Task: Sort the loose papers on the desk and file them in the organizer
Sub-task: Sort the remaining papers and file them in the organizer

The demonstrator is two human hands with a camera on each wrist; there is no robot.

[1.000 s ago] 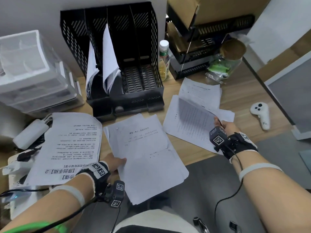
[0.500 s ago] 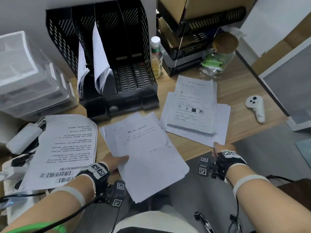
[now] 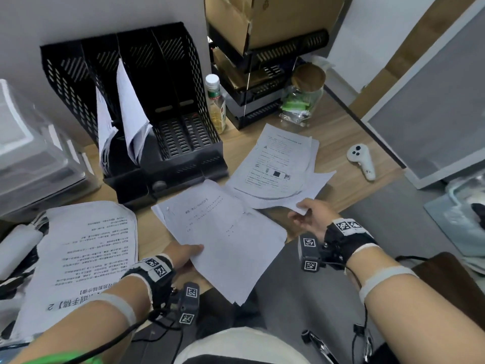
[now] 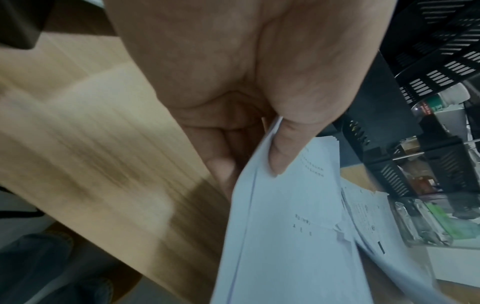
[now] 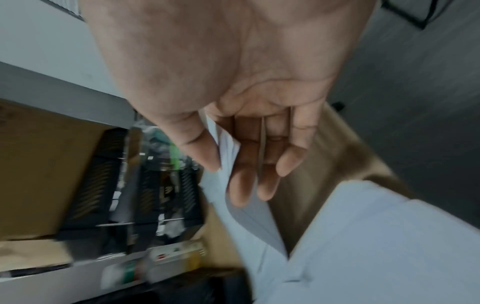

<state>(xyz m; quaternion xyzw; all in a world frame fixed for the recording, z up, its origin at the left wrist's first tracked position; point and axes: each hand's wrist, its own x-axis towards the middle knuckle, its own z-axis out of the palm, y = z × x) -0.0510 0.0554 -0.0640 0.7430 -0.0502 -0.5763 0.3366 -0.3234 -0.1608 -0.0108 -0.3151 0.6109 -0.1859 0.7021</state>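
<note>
The black mesh organizer (image 3: 183, 109) stands at the back of the desk, with papers (image 3: 128, 114) upright in its two left slots. My left hand (image 3: 193, 254) pinches the near left edge of the middle paper stack (image 3: 223, 232), thumb on top (image 4: 280, 156) and fingers beneath. My right hand (image 3: 301, 215) pinches the near corner of the right paper stack (image 3: 278, 164). In the right wrist view that stack's edge (image 5: 230, 152) sits between thumb and fingers. A third printed stack (image 3: 86, 248) lies flat at the left.
A small bottle (image 3: 216, 106) stands right of the organizer. Behind it are black trays with a cardboard box (image 3: 262, 24) and a glass jar (image 3: 304, 98). A white controller (image 3: 360, 161) lies at the right, a plastic drawer unit (image 3: 31, 153) at the left.
My right hand let a lifted page drop onto the right stack, drew back to the desk edge, then came forward and took the stack's near corner. My left hand kept its grip.
</note>
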